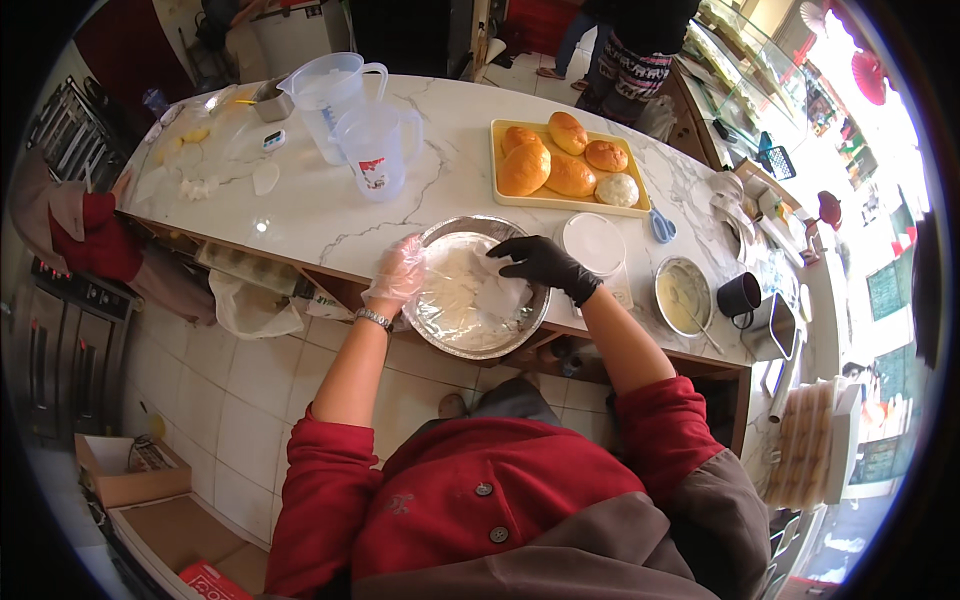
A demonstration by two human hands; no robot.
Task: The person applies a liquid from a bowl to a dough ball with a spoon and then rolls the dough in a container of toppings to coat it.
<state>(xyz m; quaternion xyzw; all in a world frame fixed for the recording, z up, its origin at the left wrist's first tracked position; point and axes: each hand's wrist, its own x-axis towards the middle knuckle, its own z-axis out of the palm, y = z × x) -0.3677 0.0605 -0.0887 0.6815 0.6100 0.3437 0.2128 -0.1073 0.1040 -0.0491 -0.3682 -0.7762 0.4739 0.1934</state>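
Observation:
A round metal pan (450, 310) lies at the counter's front edge with clear, crinkled plastic and white powder or cream inside. My left hand (398, 275) wears a clear plastic glove and grips the pan's left rim. My right hand (540, 263), in a black glove, pinches a white piece of paper or wrap (500, 295) over the pan. Just right of the pan is a white round lid (593, 235); farther right, a steel bowl (683, 283) holds pale cream and a spoon.
Two plastic jugs (376, 170), a yellow tray (570, 200) of buns and blue scissors (662, 226) sit on the counter (340, 230). A black mug (735, 298) stands at right. A co-worker in red (100, 230) is at left; others stand behind. Cardboard boxes (130, 460) lie lower left.

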